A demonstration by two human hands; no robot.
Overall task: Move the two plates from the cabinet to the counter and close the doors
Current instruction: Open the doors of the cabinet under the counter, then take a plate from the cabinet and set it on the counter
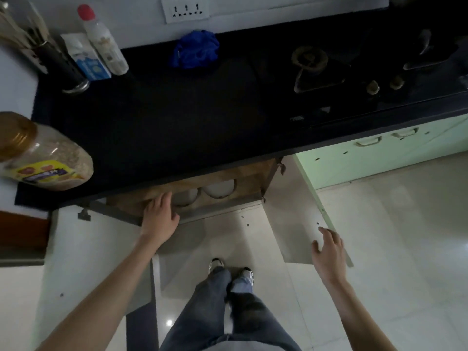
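Both cabinet doors stand open below the dark bench (177, 117), and the two plates (219, 188) lie flat, side by side on the shelf under its edge. The left hand (160, 214) reaches into the opening, fingers loosely spread and holding nothing, with the nearer plate (188, 196) just beside them at about two o'clock. The right hand (328, 249), fingers apart, rests at the edge of the right door (291, 224), well apart from the plates. The left hand looks better placed to lift first.

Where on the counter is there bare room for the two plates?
The widest bare patch of counter lies in the middle, between the jar on the left, the stove on the right and the blue cloth behind. The back-left corner is crowded with the bottle, carton and utensil holder.
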